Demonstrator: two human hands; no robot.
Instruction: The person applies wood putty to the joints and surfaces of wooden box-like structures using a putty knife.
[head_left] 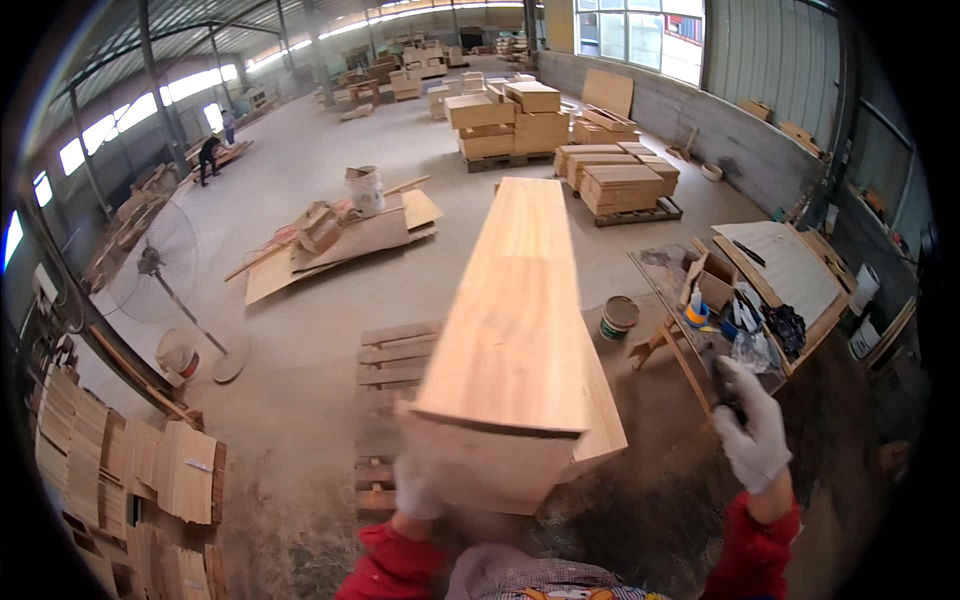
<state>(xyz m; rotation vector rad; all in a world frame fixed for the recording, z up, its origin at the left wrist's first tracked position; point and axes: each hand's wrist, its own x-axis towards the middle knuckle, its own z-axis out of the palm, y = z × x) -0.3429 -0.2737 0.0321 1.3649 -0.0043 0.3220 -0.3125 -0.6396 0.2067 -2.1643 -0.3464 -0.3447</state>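
A long pale wooden box (507, 330), coffin-like in its tapering outline, lies lengthwise in front of me with its wide end nearest. My left hand (416, 490), in a white glove, is at the lower left of that near end. Motion blurs its fingers, and whether they grip the box cannot be made out. To the right, my right hand (756, 435), also gloved in white, is raised and apart from the box. Its fingers are closed round a small dark object (727, 388) whose kind does not show.
Under the box's left side shows a wooden pallet (375, 375). A cluttered worktable (660, 275) stands at right, a paint bucket (619, 318) beside it. Board stacks (190, 470) lie at lower left, near a standing fan (152, 262). Further off are box stacks (540, 130) and two people.
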